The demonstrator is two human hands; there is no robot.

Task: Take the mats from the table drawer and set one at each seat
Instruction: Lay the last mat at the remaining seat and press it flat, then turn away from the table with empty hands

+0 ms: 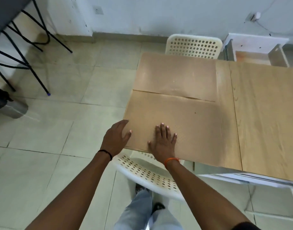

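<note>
The wooden table carries two mats, near mat touching far mat. My right hand presses flat on the near one; my left hand, fingers straight, touches its left edge. The open drawer holds nothing visible.

Two flat tan rectangular mats lay on the left part of the pale wooden table — the near mat in front, the far mat behind it, their edges meeting. A white perforated plastic chair stood at the near side, another white perforated chair at the far side. An open wooden drawer projected beyond the far edge, to the right. The right hand lay flat on the near mat — the left hand at its left edge.
</note>
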